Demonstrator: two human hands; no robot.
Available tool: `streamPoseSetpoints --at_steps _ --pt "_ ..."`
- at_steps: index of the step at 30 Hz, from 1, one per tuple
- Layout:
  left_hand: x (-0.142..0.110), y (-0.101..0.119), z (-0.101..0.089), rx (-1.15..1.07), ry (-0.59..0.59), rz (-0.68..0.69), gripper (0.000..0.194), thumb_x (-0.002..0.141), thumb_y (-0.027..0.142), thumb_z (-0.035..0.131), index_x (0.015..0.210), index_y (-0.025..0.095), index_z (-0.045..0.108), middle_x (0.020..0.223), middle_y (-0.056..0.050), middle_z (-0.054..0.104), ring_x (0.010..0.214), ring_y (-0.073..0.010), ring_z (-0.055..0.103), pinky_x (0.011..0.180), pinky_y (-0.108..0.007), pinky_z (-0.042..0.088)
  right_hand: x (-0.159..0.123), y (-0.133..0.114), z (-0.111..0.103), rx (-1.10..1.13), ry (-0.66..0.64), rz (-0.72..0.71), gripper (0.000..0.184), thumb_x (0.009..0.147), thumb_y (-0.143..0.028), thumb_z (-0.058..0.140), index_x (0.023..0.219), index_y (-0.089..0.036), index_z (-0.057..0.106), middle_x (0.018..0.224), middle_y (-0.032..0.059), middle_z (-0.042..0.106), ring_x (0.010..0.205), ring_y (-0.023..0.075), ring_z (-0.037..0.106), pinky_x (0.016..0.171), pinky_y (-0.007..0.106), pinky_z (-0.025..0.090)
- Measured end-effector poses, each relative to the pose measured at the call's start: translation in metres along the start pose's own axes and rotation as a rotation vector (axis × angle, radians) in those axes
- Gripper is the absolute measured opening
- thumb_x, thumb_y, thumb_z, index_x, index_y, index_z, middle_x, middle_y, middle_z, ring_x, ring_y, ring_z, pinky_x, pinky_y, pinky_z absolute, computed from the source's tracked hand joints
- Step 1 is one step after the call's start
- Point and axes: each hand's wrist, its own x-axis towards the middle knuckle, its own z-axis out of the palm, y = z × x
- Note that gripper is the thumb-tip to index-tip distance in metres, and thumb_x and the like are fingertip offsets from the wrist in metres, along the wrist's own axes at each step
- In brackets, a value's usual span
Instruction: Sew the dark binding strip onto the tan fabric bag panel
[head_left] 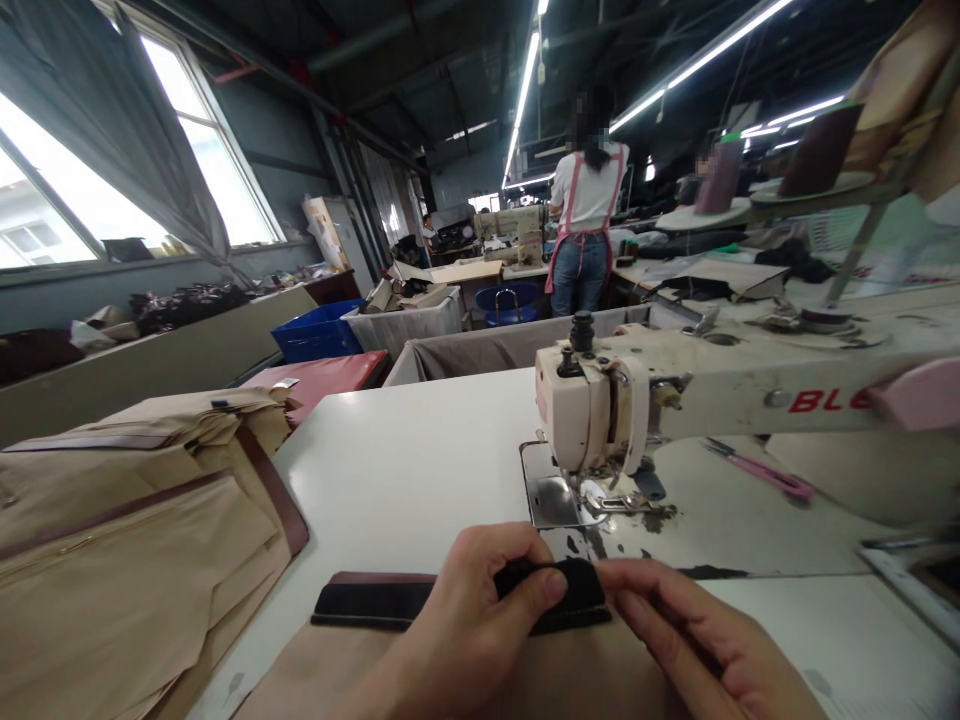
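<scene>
A tan fabric panel with a black strip along its top edge lies at the table's front. My left hand pinches the strip, its thumb on top near the right part. At the strip's right end, my right hand has thumb and index finger pressed together at the corner; whether a thread is between them is too small to tell. Just beyond my hands stands a sewing machine, its needle area and metal plate a little ahead of the strip.
Stacked tan fabric pieces cover the left side of the white table. Pink-handled thread snips lie behind the machine arm. Thread cones stand at upper right. Beyond are a blue bin and a person facing away.
</scene>
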Motion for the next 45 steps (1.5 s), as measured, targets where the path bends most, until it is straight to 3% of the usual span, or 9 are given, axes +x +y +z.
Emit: streamPoseSetpoints --at_steps 2,4,7,11,14,18,27,39,45 --pt "0.012 -0.002 0.002 -0.108 -0.067 -0.004 0.02 0.081 0.025 0.054 0.064 0.015 0.05 0.061 0.004 0.043 0.062 -0.0103 0.04 0.057 -0.021 0.03 0.004 0.02 -0.015 -0.251 0.065 -0.325 0.03 0.09 -0.028 0.053 0.119 -0.031 0.055 0.108 0.0022 0.066 0.081 0.0136 0.068 0.068 0.016 0.056" --pt "0.027 -0.008 0.007 -0.192 -0.124 -0.007 0.021 0.08 0.026 0.055 0.064 0.014 0.05 0.061 0.003 0.043 0.061 -0.0103 0.039 0.056 -0.021 0.03 0.009 0.036 -0.031 -0.5 0.043 -0.645 0.034 0.091 -0.022 0.051 0.123 -0.032 0.053 0.113 0.0022 0.065 0.092 0.0151 0.067 0.082 0.02 0.053" --pt "0.051 -0.022 0.02 -0.052 -0.172 0.001 0.019 0.081 0.024 0.053 0.065 0.015 0.051 0.06 0.003 0.043 0.06 -0.0103 0.041 0.054 -0.02 0.031 0.024 0.047 -0.049 -0.67 -0.157 -0.835 0.033 0.099 -0.02 0.033 0.122 -0.026 0.056 0.113 0.0011 0.067 0.106 0.0151 0.06 0.098 0.024 0.044" --pt "0.08 -0.044 0.041 0.395 -0.126 0.025 0.013 0.077 0.018 0.054 0.064 0.016 0.056 0.06 0.003 0.05 0.061 -0.012 0.047 0.057 -0.023 0.032 0.054 0.052 -0.051 -0.683 -0.413 -0.829 0.04 0.1 -0.016 0.024 0.106 -0.012 0.063 0.097 0.0096 0.07 0.096 0.0189 0.064 0.087 0.029 0.053" --pt "0.095 -0.052 0.05 0.487 -0.103 -0.019 0.013 0.075 0.017 0.053 0.063 0.017 0.059 0.061 0.0 0.055 0.063 -0.0147 0.051 0.057 -0.025 0.03 0.071 0.058 -0.046 -0.69 -0.445 -0.778 0.041 0.1 -0.017 0.026 0.097 -0.011 0.065 0.093 0.011 0.068 0.092 0.022 0.064 0.084 0.035 0.055" --pt "0.103 -0.052 0.051 0.564 -0.097 -0.067 0.014 0.073 0.019 0.051 0.063 0.018 0.062 0.064 -0.002 0.062 0.064 -0.0173 0.057 0.056 -0.026 0.031 0.078 0.061 -0.043 -0.69 -0.46 -0.751 0.046 0.1 -0.017 0.021 0.092 -0.012 0.066 0.094 0.0106 0.068 0.089 0.0199 0.064 0.086 0.032 0.054" --pt "0.109 -0.06 0.045 0.608 -0.075 -0.093 0.017 0.075 0.024 0.051 0.072 0.019 0.067 0.074 -0.005 0.069 0.075 -0.0223 0.063 0.062 -0.028 0.039 0.08 0.06 -0.038 -0.725 -0.325 -0.821 0.049 0.096 -0.008 0.021 0.094 -0.005 0.069 0.098 0.0185 0.07 0.092 0.0251 0.067 0.083 0.036 0.055" --pt "0.117 -0.069 0.046 0.61 -0.056 -0.094 0.017 0.073 0.024 0.052 0.071 0.02 0.068 0.073 -0.004 0.07 0.074 -0.0227 0.065 0.061 -0.027 0.042 0.082 0.06 -0.036 -0.709 -0.211 -0.777 0.043 0.096 -0.011 0.028 0.091 -0.012 0.07 0.094 0.0121 0.072 0.082 0.0224 0.068 0.072 0.031 0.058" --pt "0.116 -0.067 0.045 0.625 -0.077 -0.09 0.018 0.076 0.023 0.052 0.074 0.02 0.07 0.077 -0.005 0.071 0.078 -0.0229 0.065 0.064 -0.027 0.045 0.082 0.06 -0.035 -0.663 -0.181 -0.774 0.053 0.1 -0.017 0.019 0.086 -0.011 0.07 0.091 0.0136 0.072 0.078 0.0214 0.068 0.069 0.03 0.057"
